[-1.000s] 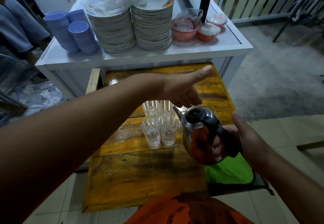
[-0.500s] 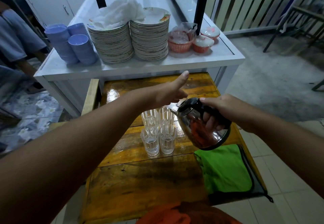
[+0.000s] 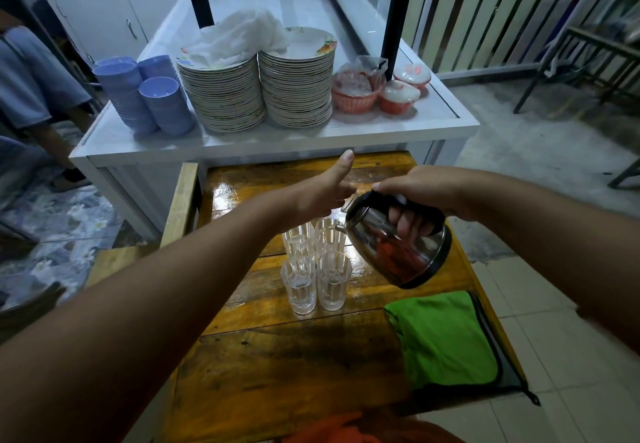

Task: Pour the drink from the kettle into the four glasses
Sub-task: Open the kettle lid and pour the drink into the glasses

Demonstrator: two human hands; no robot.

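So the steel kettle (image 3: pixel 398 241) is up in the air over the wooden table (image 3: pixel 277 373), tipped hard to the left with its spout right at the rim of the far-right glass (image 3: pixel 328 234). The right hand (image 3: pixel 415 196) has it by the black handle, fingers (image 3: pixel 410 222) wrapped tight around the grip, thumb up on the lid. The left hand (image 3: pixel 320 193) is just beside the kettle's spout end, hovering above the back glasses with the thumb sticking up; it isn't holding anything, and I can't tell if it actually touches the lid.

The four glasses (image 3: pixel 313 266) are bunched in a tight two-by-two square, all upright and touching. The front two look like they have a little clear liquid at the bottom.

A green cloth (image 3: pixel 443 338) lies on the table's right edge, below the kettle. Behind the table is a white counter (image 3: pixel 346 134) with two plate stacks (image 3: pixel 256 89) and blue bowls (image 3: pixel 145 96).
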